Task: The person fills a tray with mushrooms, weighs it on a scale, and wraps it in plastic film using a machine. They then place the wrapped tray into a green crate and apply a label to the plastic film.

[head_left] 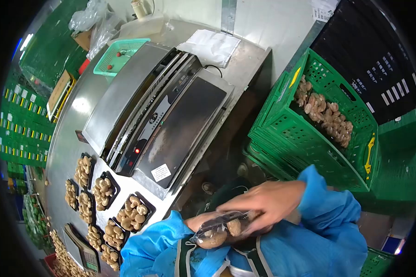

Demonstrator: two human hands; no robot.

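Both hands hold one film-wrapped tray of mushrooms (222, 231) close to my body, low in the view. My right hand (263, 199) lies on top of the pack with fingers spread over the film. My left hand (199, 221) grips it from beneath at its left end and is mostly hidden by the pack and my blue sleeve. The pack is right of the steel sealing machine (171, 120) and not touching it.
Several black trays of unwrapped mushrooms (133, 213) stand on the steel table (74, 115) left of the machine. A green crate with loose mushrooms (326, 115) stands tilted at the right. A scale (81, 251) sits bottom left, a teal basket (118, 55) at the back.
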